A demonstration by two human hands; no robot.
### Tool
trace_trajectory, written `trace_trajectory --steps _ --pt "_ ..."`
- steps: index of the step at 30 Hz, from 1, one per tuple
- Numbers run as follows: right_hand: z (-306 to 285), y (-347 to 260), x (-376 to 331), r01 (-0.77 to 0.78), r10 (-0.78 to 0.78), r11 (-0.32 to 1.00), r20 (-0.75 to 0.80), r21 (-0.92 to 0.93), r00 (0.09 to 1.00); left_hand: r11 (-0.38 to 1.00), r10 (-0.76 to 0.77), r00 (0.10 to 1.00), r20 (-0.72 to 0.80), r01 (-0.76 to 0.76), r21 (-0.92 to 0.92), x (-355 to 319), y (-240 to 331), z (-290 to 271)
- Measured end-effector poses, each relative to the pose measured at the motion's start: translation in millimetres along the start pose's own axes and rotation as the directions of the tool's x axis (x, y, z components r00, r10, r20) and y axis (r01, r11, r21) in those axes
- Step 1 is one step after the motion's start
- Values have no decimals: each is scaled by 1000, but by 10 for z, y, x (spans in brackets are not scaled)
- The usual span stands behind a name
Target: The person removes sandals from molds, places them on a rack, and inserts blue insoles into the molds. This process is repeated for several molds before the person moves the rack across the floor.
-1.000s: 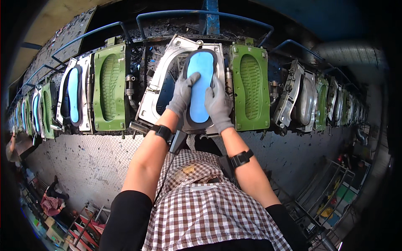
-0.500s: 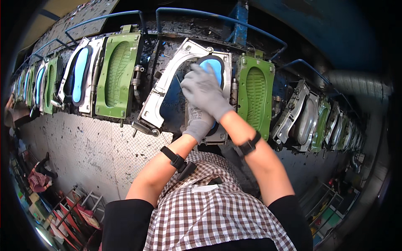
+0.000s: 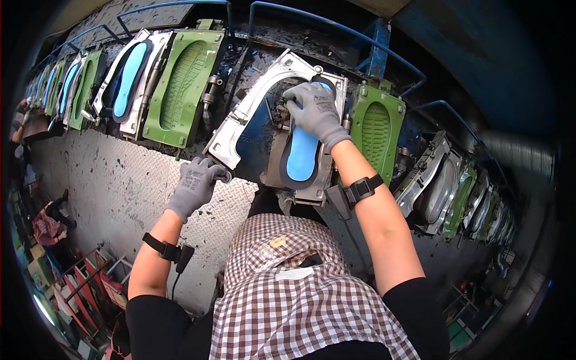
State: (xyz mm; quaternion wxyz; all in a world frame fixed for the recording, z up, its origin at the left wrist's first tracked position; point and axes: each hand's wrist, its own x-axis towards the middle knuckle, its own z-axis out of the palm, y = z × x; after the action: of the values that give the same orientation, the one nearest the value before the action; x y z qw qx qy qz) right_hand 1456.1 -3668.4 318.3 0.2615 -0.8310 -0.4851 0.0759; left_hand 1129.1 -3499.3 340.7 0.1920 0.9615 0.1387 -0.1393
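Observation:
My left hand (image 3: 195,186), in a grey glove, is closed around the handle at the lower corner of a raised silver mould frame (image 3: 243,111). My right hand (image 3: 315,111), gloved too, lies over the upper end of a bright blue insole (image 3: 302,157). Its thumb and fingers are apart, pointing left, with nothing visible between them. Dark edging surrounds the insole, which sits lengthwise on the metal mould base (image 3: 318,193); its top end is partly hidden under the hand. The frame stands swung away to the left of the insole.
A green sole mould (image 3: 377,135) adjoins on the right, another green mould (image 3: 183,90) on the left. Further moulds line both sides, one holding a blue insole (image 3: 129,81). Blue rails (image 3: 336,24) run behind. Patterned metal plate (image 3: 120,186) lies at left. A person (image 3: 48,225) is far left.
My left hand has moved from beneath the right hand down to the frame's handle at the left. My right hand has shifted up toward the insole's top, uncovering its lower part.

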Motion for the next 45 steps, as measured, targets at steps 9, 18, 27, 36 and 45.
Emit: trace_trajectory --steps 9,18,27,36,45 --pt "-23 25 -218 -30 36 999 -136 45 990 950 311 940 141 -305 -68 32 1561 412" --pt "-212 -199 -1791 87 -88 989 7 121 996 906 358 898 -255 -401 -139 435 1108 140" --pt "30 -151 -1806 201 -200 975 -25 91 979 815 238 751 -616 -500 -294 768 1207 873" --pt "113 -340 -2035 128 -100 967 -134 219 986 857 23 719 -695 -372 -356 372 1601 989" --pt "24 -313 -1787 47 -44 998 -57 48 997 497 -465 818 339 558 -665 -407 2019 859"
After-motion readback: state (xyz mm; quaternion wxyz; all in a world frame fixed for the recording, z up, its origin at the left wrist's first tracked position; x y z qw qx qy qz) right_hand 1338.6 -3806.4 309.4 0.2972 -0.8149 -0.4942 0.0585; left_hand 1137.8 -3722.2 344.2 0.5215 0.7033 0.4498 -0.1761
